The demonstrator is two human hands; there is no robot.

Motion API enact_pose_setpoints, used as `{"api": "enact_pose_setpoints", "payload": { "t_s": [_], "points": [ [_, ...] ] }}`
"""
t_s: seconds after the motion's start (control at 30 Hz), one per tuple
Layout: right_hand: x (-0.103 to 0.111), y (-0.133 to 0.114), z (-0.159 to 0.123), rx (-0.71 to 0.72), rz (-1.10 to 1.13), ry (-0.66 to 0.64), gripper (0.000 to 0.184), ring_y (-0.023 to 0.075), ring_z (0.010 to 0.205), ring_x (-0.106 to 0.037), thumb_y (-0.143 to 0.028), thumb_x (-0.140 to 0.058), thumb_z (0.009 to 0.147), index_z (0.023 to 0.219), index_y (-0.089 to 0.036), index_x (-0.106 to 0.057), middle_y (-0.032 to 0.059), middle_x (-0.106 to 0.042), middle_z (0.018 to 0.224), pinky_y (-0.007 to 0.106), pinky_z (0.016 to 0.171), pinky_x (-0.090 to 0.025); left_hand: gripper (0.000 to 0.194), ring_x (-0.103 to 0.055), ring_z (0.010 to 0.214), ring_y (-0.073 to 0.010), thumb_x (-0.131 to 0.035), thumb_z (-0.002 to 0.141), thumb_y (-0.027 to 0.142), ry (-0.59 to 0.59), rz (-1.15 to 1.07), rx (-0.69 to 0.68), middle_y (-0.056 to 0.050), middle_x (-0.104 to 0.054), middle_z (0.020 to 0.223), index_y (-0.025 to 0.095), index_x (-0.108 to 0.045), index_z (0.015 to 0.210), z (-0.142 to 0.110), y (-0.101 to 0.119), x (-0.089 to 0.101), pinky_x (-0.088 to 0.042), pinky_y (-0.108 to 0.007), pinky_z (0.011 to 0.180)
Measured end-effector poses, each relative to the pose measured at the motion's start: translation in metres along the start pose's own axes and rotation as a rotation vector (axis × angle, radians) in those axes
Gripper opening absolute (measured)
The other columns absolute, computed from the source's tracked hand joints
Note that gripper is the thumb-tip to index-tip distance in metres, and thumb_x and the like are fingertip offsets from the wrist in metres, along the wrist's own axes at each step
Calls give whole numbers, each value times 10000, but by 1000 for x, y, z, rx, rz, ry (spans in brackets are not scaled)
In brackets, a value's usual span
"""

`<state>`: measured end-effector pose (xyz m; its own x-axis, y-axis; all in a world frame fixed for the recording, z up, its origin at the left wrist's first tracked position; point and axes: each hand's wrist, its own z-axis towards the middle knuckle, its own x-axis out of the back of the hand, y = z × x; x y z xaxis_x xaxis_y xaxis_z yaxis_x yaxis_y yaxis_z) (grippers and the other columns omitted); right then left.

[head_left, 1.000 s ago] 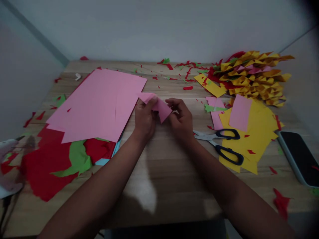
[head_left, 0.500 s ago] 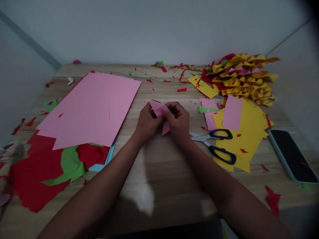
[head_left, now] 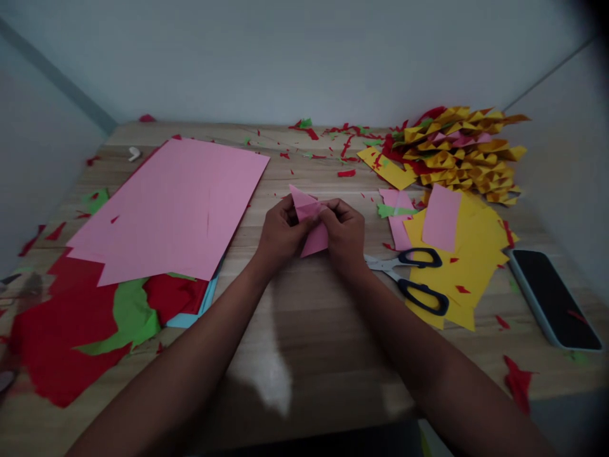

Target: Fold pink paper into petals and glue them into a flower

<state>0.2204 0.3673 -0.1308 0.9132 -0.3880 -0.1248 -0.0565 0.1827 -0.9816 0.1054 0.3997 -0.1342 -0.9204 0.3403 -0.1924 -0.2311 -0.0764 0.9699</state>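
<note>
Over the middle of the table, a small folded piece of pink paper (head_left: 314, 241) is pinched between my two hands. Its pointed top sticks up above the fingers, and its lower part hangs below them. My left hand (head_left: 283, 231) grips the left side, thumb in front. From the right, my right hand (head_left: 343, 231) pinches it near the centre fold, fingers curled. Parts of the paper are hidden by the fingers. Just right of my right wrist lie scissors (head_left: 402, 270) with dark handles, their blade tips hidden behind the wrist.
Large pink sheets (head_left: 176, 209) lie at left over red paper (head_left: 71, 336) and a green scrap (head_left: 136, 314). At right are yellow sheets (head_left: 469, 254), a cut pink rectangle (head_left: 441, 219), a phone (head_left: 554, 298) and a stack of yellow folded pieces (head_left: 471, 152). Red and green scraps are scattered about.
The pink paper has turned in my fingers, and more of its lower part shows now. My right hand has shifted slightly right and down. Both hands keep hold of it.
</note>
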Motion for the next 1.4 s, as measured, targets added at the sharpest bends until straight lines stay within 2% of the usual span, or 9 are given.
{"api": "enact_pose_setpoints", "payload": {
  "t_s": [0.27,0.73,0.97,1.2,1.4],
  "points": [
    [0,0,0,31,-9,-2,118,112,645,-510,-287,-620,775,691,-205,-622,-46,-599,659,260,634,-431,439,-686,815,-154,-865,691,444,-46,8,-13,-31,-743,884,178,-670,980,1,-2,2,-548,-283,765],
    [0,2,-2,43,50,-26,114,118,676,-563,-290,-653,821,741,-208,-661,-30,-651,721,273,681,-467,421,-687,835,-168,-858,699,420,-59,6,-7,-46,-742,914,187,-670,995,1,-1,4,-544,-299,781],
    [1,1,-2,46,68,-42,137,109,667,-542,-305,-669,823,734,-202,-668,-37,-629,696,256,666,-456,486,-691,865,-180,-863,692,450,-40,17,-18,-55,-742,968,182,-666,1046,1,-3,3,-537,-294,784],
    [1,1,0,-3,39,-47,208,113,633,-513,-363,-663,829,702,-207,-613,-45,-587,647,256,632,-448,482,-693,870,-177,-863,686,448,-15,43,-8,-49,-744,937,185,-664,1037,1,-1,2,-544,-294,798],
    [0,0,0,21,33,-51,118,117,689,-548,-325,-630,814,779,-212,-635,-32,-612,736,259,688,-463,420,-677,856,-173,-855,703,421,24,-21,21,-30,-733,917,202,-677,1016,-1,1,0,-528,-290,781]
  ]
}}
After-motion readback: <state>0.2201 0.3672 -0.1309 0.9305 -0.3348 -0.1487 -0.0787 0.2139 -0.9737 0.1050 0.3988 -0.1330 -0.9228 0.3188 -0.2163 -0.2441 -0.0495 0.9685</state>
